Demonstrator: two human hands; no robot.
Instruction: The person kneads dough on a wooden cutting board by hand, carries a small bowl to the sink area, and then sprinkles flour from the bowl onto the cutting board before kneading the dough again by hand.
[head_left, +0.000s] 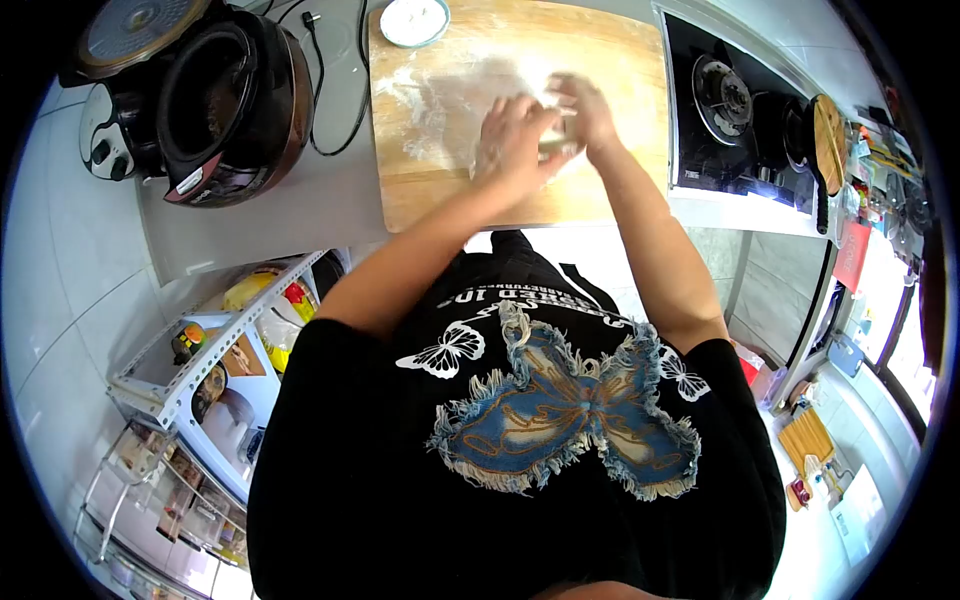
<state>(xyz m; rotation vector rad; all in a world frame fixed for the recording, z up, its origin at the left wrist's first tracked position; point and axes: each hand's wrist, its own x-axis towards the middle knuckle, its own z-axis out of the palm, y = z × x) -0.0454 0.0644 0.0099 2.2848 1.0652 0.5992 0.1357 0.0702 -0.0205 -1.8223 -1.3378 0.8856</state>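
Note:
Both hands are over a floured wooden board point(430, 185). My left hand point(515, 140) is at the middle of the board, its fingers curved and blurred. Just right of it, my right hand point(585, 110) is also smeared by motion. Between the two palms is a pale, roundish thing point(557, 145), partly covered by the fingers; what it is I cannot make out. White powder lies scattered on the board's left part. A bowl of white powder point(414, 20) stands at the board's top left corner.
An open dark cooker point(235, 110) and a black cable point(320, 90) are left of the board. To the right is a gas hob point(722, 95) with a black pan point(778, 125). A shelf rack point(200, 365) stands below left.

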